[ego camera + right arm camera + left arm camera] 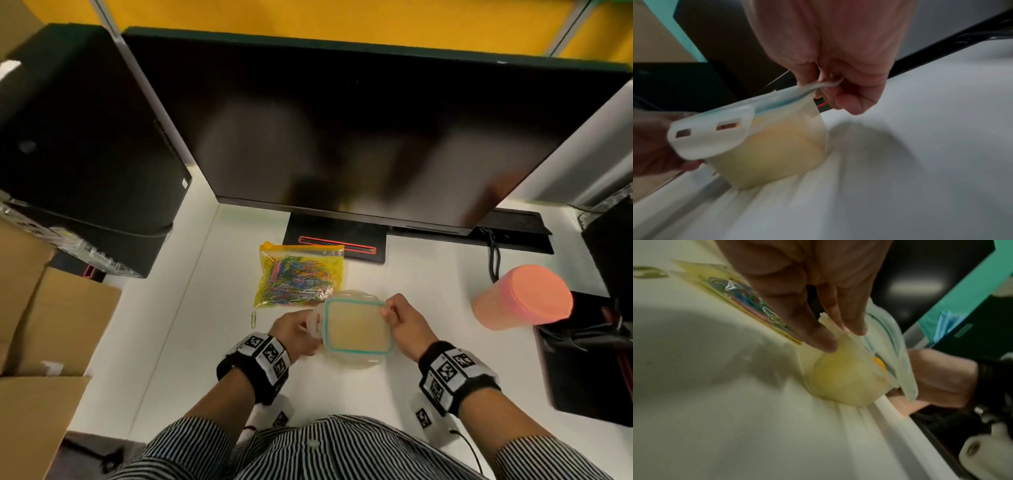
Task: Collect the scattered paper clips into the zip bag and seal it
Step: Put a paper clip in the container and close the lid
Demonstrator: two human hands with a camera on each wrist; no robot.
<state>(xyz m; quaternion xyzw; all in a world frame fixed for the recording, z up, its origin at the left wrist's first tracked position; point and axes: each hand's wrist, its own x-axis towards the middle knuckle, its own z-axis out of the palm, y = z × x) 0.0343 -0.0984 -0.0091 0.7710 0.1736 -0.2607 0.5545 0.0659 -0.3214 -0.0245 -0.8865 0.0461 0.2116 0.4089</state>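
Both hands' fingers pinched the container (356,329) lid's side tabs; the floppy, clip-heavy zip bag (298,275) wanted gripping near its zipper.

You are at an office workstation. A large dark monitor (359,130) stands on its stand (337,240) at the back of the white surface (428,298), with a black computer tower (82,137) to your left. Cables (493,253) trail behind the screen. Yellow partition panels (308,15) with grey frames close off the cubicle. Cardboard boxes (41,329) are stacked at your left side. Office supplies lie about: coloured paper clips (294,277). The black item (589,356) at right is possibly a bag; the view is too dim.
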